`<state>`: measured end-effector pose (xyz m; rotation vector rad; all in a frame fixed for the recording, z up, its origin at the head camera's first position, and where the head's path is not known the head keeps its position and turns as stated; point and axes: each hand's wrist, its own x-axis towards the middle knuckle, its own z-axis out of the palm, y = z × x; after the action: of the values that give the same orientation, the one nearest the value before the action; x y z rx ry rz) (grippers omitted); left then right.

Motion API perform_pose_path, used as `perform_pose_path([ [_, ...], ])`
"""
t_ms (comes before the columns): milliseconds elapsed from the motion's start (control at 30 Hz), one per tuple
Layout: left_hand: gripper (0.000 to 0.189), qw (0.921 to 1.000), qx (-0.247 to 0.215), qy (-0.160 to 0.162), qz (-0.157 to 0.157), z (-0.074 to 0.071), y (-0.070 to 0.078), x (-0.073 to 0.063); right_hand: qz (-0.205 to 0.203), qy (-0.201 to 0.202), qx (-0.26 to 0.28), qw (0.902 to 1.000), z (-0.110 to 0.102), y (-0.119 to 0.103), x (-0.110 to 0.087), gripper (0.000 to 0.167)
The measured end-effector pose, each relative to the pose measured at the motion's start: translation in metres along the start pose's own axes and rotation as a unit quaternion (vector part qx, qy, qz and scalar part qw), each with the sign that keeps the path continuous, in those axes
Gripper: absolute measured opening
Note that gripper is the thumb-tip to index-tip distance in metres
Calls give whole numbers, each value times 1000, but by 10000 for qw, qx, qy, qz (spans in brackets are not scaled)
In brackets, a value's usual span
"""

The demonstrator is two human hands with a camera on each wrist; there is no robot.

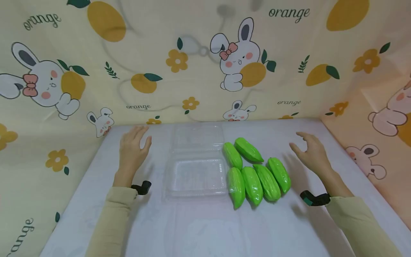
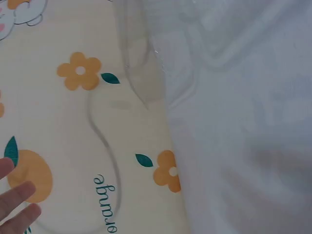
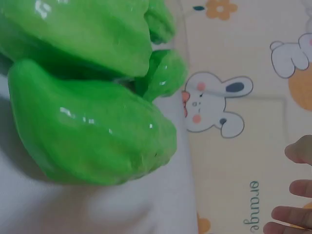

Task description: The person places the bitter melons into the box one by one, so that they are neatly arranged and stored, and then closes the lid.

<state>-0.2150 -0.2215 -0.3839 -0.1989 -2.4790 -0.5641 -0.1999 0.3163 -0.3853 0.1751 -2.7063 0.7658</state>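
Head view, left hand: the left hand (image 1: 133,148) is held above the bench (image 1: 208,232), left of the clear box, fingers straight, thumb spread away from them.
Head view, right hand: the right hand (image 1: 310,151) is to the right of the green pieces and apart from them, thumb and fingers spread with a gap between.
Head view, clear box: the clear box (image 1: 198,178) lies on the bench between the hands, its lid (image 1: 197,137) folded back toward the printed cloth (image 1: 199,80).
Head view, green pieces: six glossy green pieces (image 1: 252,185) lie just beside the box's right side, four in a front row and two behind; whether the nearest ones touch its rim, I cannot tell.
Head view, wrists: a black device (image 1: 145,187) sits at the left cuff, another at the right, below pale sleeves (image 1: 109,221).
Left wrist view, fingers: fingertips (image 2: 19,195) enter at the lower left, spread apart, before cloth printed with flowers and "orange".
Left wrist view, plastic: a clear edge runs along the top, beside the white bench surface.
Right wrist view, green pieces: one large piece fills the middle left, with others close above it.
Right wrist view, fingers: thumb and fingers show at the right edge, separated, well apart from the pieces.
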Motion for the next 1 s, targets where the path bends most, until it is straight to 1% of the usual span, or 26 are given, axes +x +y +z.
perform_pose_path([
  [67, 35, 9996, -248, 132, 89, -1, 2, -2, -30, -20, 62, 10000, 0, -1, -2, 50],
  [133, 34, 9987, -485, 110, 91, -2, 4, -4, -64, -57, 121, 9999, 0, -3, -5, 50],
  [267, 36, 9952, -912, -340, -137, -3, 3, -12, -14, -261, 319, 9991, -1, -7, -10, 50],
  [333, 37, 9911, -1166, -584, -270, -4, 2, -17, 16, -374, 417, 9984, -1, -10, -12, 51],
  [433, 39, 9819, -1636, -861, -406, -6, 1, -24, 13, -481, 496, 9976, -1, -13, -16, 50],
  [500, 40, 9726, -1990, -1083, -514, -7, 2, -27, 0, -524, 492, 9974, 0, -14, -19, 49],
  [600, 42, 9598, -2329, -1440, -616, -8, 1, -31, -18, -566, 460, 9973, 2, -14, -25, 48],
  [700, 42, 9517, -2431, -1736, -708, -7, 0, -36, -25, -607, 404, 9973, 4, -14, -31, 46],
  [833, 43, 9444, -2481, -1990, -830, -6, -2, -44, 7, -713, 363, 9968, 9, -13, -36, 44],
  [900, 43, 9387, -2569, -2123, -880, -4, -3, -48, 26, -739, 365, 9966, 11, -14, -37, 42],
  [1000, 43, 9310, -2694, -2317, -833, -1, -7, -52, 37, -739, 409, 9964, 14, -15, -37, 40],
])
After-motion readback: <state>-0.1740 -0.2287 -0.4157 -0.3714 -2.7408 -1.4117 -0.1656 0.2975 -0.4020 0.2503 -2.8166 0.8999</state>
